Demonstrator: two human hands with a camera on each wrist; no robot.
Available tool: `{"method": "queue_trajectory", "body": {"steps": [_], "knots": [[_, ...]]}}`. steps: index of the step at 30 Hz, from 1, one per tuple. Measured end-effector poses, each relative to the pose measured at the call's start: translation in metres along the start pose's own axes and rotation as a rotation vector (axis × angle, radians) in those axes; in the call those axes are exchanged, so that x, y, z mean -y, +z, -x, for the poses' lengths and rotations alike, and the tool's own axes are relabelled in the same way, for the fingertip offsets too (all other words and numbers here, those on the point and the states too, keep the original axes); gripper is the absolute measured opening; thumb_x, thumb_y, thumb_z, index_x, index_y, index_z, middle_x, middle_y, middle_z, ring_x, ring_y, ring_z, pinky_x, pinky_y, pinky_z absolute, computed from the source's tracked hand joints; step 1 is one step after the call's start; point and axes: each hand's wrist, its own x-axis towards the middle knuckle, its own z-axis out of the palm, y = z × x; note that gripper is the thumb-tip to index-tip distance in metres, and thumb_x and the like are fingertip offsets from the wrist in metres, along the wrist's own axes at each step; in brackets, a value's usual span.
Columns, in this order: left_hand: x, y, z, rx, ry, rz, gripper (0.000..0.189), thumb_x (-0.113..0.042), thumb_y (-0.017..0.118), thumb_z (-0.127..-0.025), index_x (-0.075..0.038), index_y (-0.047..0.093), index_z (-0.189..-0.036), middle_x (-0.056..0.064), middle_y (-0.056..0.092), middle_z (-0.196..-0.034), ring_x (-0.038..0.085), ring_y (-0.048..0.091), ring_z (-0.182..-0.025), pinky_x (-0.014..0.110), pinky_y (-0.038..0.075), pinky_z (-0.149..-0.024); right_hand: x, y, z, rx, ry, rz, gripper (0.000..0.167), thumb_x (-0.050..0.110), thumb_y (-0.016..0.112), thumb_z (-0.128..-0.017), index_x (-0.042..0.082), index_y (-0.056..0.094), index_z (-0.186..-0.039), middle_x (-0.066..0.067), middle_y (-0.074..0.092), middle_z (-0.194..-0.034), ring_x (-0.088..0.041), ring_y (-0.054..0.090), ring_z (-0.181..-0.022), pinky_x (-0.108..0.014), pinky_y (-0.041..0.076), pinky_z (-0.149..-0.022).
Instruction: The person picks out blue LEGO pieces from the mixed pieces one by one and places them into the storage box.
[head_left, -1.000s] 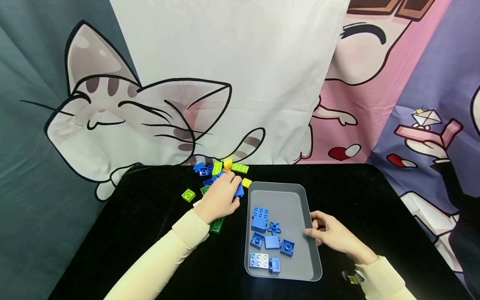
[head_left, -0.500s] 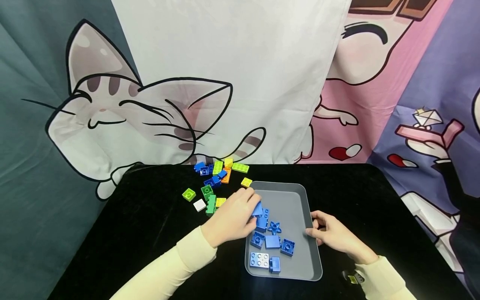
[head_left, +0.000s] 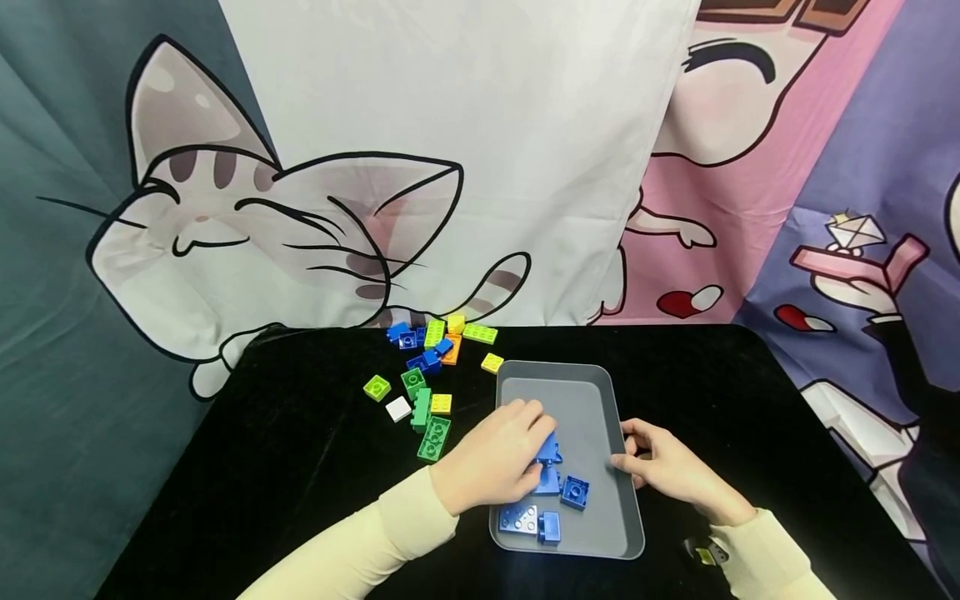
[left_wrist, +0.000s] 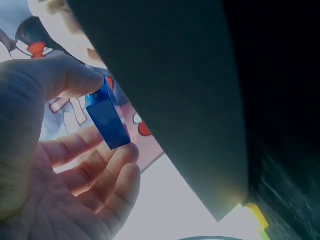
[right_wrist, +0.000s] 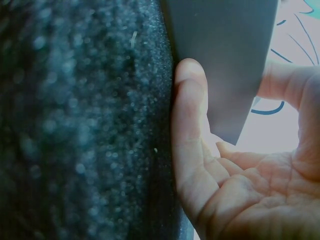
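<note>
Head: left hand [head_left: 497, 457] pinches blue brick [left_wrist: 108, 122]; right hand [head_left: 667, 467], tray [head_left: 557, 385].

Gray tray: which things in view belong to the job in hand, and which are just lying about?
Seemingly in the job:
blue brick, held by left hand
gray tray, held by right hand
other blue bricks in it

Apparently lying about:
green bricks
white brick
orange brick
yellow bricks
lime bricks
loose blue bricks (possibly wanted)

Blue bricks [head_left: 575, 492] look like smooth, shiny plastic; the grey tray [head_left: 592, 417], smooth matt plastic. Dull, velvety black cloth covers the table [head_left: 300, 467]. The printed backdrop [head_left: 555, 167] is softly creased, matt cloth.
</note>
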Motion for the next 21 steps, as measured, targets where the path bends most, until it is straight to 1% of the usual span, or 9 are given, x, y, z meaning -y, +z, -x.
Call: {"method": "queue_trajectory", "body": {"steps": [3, 8, 17, 19, 21], "knots": [[-0.006, 0.002, -0.003, 0.007, 0.015, -0.011, 0.037, -0.034, 0.069, -0.092, -0.014, 0.064, -0.123, -0.001, 0.060, -0.108, 0.011, 0.051, -0.092, 0.021, 0.051, -0.084, 0.001, 0.000, 0.000, -0.001, 0.005, -0.003, 0.043, 0.017, 0.072, -0.097, -0.007, 0.054, -0.129, -0.008, 0.055, -0.083, -0.015, 0.068, -0.067, -0.031, 0.060, -0.061], [-0.014, 0.007, -0.007, 0.004, 0.046, -0.023, 0.038, -0.034, 0.069, -0.091, -0.014, 0.064, -0.123, -0.001, 0.062, -0.111, 0.012, 0.054, -0.092, 0.021, 0.053, -0.088, 0.001, 0.000, -0.001, -0.002, 0.010, -0.009, 0.044, 0.017, 0.072, -0.097, -0.006, 0.054, -0.130, -0.008, 0.055, -0.084, -0.016, 0.068, -0.068, -0.031, 0.060, -0.061], [-0.018, 0.013, -0.008, 0.022, 0.066, -0.023, 0.041, -0.036, 0.070, -0.091, -0.014, 0.063, -0.125, 0.000, 0.063, -0.115, 0.012, 0.056, -0.095, 0.022, 0.054, -0.091, 0.001, 0.000, -0.001, 0.002, 0.013, -0.012, 0.044, 0.017, 0.072, -0.097, -0.006, 0.054, -0.129, -0.008, 0.056, -0.085, -0.015, 0.068, -0.068, -0.031, 0.060, -0.061], [-0.018, 0.013, -0.008, 0.044, 0.065, -0.006, 0.051, -0.042, 0.069, -0.092, -0.014, 0.061, -0.134, 0.002, 0.063, -0.126, 0.013, 0.059, -0.106, 0.025, 0.054, -0.097, 0.001, 0.000, -0.001, 0.003, 0.013, -0.014, 0.044, 0.017, 0.072, -0.097, -0.007, 0.053, -0.130, -0.008, 0.056, -0.085, -0.015, 0.068, -0.069, -0.031, 0.060, -0.062], [-0.019, 0.012, -0.008, 0.079, 0.055, 0.013, 0.066, -0.053, 0.067, -0.093, -0.014, 0.055, -0.145, 0.005, 0.058, -0.144, 0.018, 0.059, -0.124, 0.032, 0.052, -0.106, 0.001, 0.000, -0.001, 0.004, 0.012, -0.019, 0.044, 0.016, 0.072, -0.097, -0.007, 0.053, -0.130, -0.008, 0.056, -0.085, -0.015, 0.068, -0.069, -0.031, 0.060, -0.062]]}}
